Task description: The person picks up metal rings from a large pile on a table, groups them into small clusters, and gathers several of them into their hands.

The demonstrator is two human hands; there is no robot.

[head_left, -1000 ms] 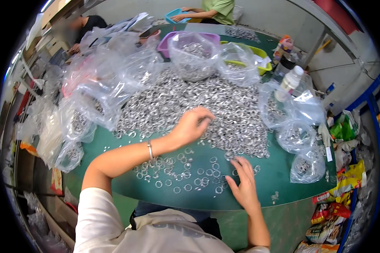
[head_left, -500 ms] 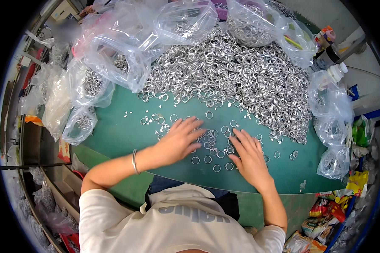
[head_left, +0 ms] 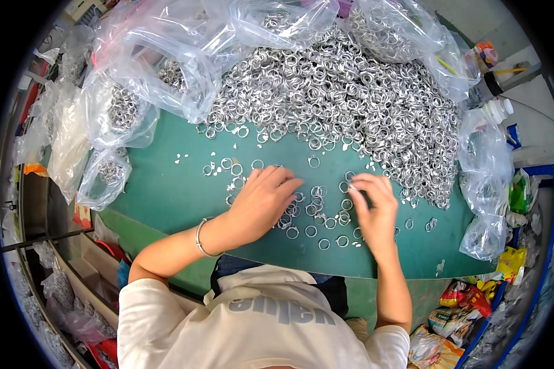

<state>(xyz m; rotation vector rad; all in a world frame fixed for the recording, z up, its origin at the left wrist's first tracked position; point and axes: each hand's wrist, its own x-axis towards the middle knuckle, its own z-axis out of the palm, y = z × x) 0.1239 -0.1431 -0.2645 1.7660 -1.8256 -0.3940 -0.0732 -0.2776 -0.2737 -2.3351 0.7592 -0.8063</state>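
Silver rings lie loose on the green tabletop (head_left: 160, 163) between and around my hands. My left hand (head_left: 258, 203), with a silver bangle (head_left: 200, 238) at its wrist, is curled low over some of them. Its fingers are drawn together beside a small cluster of rings (head_left: 317, 200); what they hold, if anything, is hidden. My right hand (head_left: 377, 206) is bent in, thumb and index finger closing at the right side of a ring (head_left: 344, 186). Whatever is between those fingertips is too small to make out. Past both hands rises a large heap of silver rings (head_left: 345, 92).
Clear plastic bags (head_left: 120, 117) with rings inside stand at the left, more along the back. Another knotted clear bag (head_left: 483, 178) hangs over the right side, near a white-capped bottle (head_left: 497, 109). Small white pieces (head_left: 178, 158) are scattered on the tabletop. Colourful packets (head_left: 452, 320) sit lower right.
Both hands had fingers spread over the rings. My left hand has drawn its fingers together, and my right hand has curled its thumb and fingers inward. The view has shifted slightly.
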